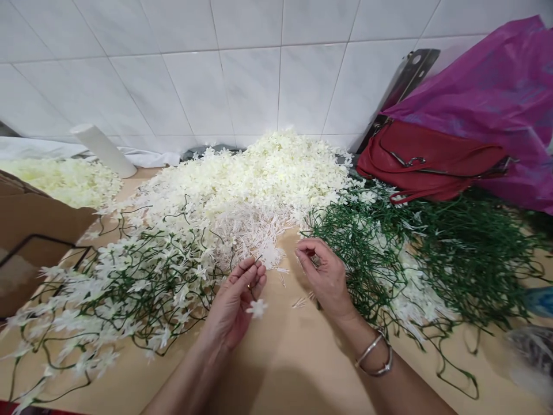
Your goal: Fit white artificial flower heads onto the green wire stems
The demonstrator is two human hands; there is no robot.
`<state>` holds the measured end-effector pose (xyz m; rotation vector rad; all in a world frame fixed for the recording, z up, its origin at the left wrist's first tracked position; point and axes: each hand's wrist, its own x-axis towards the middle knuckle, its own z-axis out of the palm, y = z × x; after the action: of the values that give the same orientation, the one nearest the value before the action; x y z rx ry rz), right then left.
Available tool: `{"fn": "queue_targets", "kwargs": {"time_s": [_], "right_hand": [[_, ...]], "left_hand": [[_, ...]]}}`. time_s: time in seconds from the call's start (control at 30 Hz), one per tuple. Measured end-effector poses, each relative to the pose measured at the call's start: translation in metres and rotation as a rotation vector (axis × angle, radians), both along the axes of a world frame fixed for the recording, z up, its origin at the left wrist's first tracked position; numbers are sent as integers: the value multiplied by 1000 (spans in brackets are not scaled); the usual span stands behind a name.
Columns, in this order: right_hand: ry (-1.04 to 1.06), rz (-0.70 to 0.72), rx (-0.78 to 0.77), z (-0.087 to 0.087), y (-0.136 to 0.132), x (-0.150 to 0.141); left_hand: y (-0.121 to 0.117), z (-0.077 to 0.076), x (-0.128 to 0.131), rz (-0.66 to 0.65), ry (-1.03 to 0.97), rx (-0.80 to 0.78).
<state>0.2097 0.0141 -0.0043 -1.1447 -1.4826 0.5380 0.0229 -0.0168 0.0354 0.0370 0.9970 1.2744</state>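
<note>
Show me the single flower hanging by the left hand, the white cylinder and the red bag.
Flower point(257, 309): head view, middle of its white petals.
White cylinder point(104, 151): head view, middle of its side.
Red bag point(440, 151): head view, its front face.

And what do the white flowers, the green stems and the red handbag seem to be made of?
White flowers: probably matte fabric, judging by thin, flat, uniform petals.
Green stems: likely low-sheen plastic, perhaps over wire, since they hold bends.
Red handbag: leather or imitation, smooth with a soft sheen; I cannot tell which.
</note>
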Motion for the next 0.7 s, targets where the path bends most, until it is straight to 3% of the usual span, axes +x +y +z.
{"fn": "queue_targets", "kwargs": {"time_s": [0.13, 0.27, 0.37, 0.53, 0.63, 0.7], "right_hand": [[52, 48, -117, -3, -2, -3], [17, 55, -120, -2, -3, -6], [8, 32, -112, -3, -3, -6], [11, 19, -116, -6, -1, -4], [28, 16, -117, -5, -1, -4], [35, 11, -120, -3, -1, -5]], "left_hand": [[5, -2, 0, 29, 12, 87], [5, -4, -5, -87, 63, 190], [0, -6, -10, -163, 105, 172], [-5, -3, -19, -180, 169, 163], [0, 11, -36, -148, 381, 345], [4, 25, -55, -34, 689, 515]]}}
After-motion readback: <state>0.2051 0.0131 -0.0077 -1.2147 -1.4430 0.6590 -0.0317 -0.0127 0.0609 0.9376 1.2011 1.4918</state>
